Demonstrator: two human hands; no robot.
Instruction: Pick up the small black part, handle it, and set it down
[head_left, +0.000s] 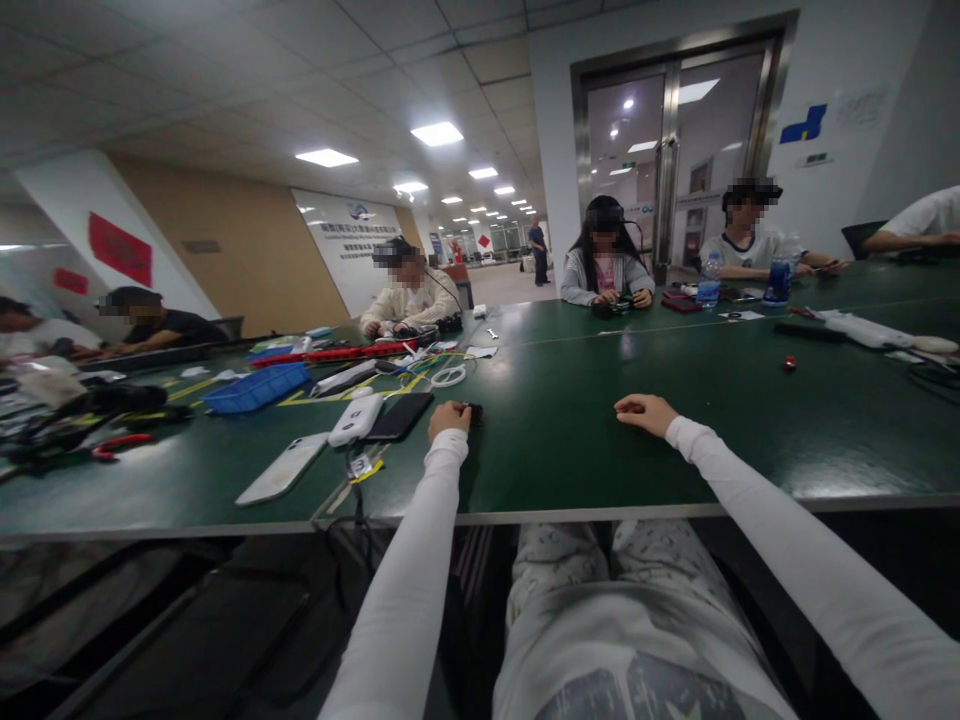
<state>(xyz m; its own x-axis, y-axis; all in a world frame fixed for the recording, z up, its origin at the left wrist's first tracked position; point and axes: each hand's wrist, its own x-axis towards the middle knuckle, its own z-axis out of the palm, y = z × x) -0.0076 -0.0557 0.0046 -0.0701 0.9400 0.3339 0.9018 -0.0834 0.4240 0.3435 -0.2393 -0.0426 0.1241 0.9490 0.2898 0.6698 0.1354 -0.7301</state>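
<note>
The small black object (476,412) sits at the fingertips of the left hand (450,418), at the near part of the green desk (555,460). It looks dark and compact, its visible end rounded; the hand covers the rest, so its full shape cannot be told. The left grip is closed around it. The right hand (646,412) is well apart to the right, palm side toward the left hand, its grip released with fingers loosely bent.

The wall sign (360,240) carries a blue logo above lines of characters too blurred to read reliably. Blue labels on the bottles (780,275) are likewise illegible, and any marking on the black object is too small to tell.

The exposed end of the black object points rightward, toward the right hand; its long axis cannot be told. Just left of the left hand lies a flat black slab (401,417), slanting away to the right, beside a white device (356,418) and a white phone (283,468).
</note>
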